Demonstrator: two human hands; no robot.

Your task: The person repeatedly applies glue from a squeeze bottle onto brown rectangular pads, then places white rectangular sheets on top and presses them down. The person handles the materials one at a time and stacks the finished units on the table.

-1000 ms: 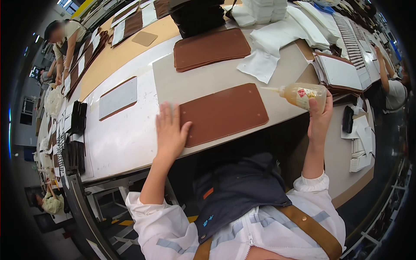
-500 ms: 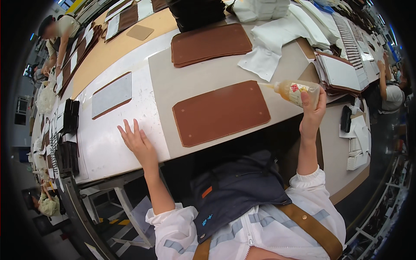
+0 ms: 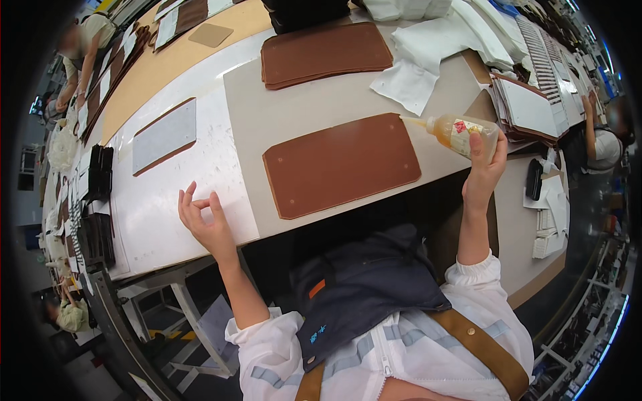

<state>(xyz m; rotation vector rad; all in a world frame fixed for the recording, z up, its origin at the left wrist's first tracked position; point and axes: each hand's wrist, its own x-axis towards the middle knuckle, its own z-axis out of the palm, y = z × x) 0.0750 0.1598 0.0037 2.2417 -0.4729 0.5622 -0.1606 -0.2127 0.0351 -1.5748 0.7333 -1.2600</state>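
Observation:
My right hand [image 3: 485, 167] is closed round a clear squeeze bottle [image 3: 463, 136] of yellowish liquid, tilted so its thin nozzle points left. The nozzle tip is at the upper right corner of a brown leather panel [image 3: 342, 167], which lies flat on the grey board with its corners trimmed. Whether the tip touches the leather I cannot tell. My left hand [image 3: 208, 217] hovers over the white sheet left of the panel, fingers apart and bent, holding nothing. Beyond it lies a smaller grey-faced piece with brown edges [image 3: 165, 137].
Behind the panel sits a stack of brown leather panels [image 3: 326, 55], with a black pile [image 3: 304, 13] beyond. White cloth [image 3: 409, 83] lies at the back right, near stacked white-and-brown pieces [image 3: 528, 110]. Black pieces [image 3: 99, 175] stand at the left edge. Other people work on both sides.
The fingers of my left hand have curled in from a wider spread. My right hand still holds the bottle with its nozzle near the panel's corner. The view has shifted slightly.

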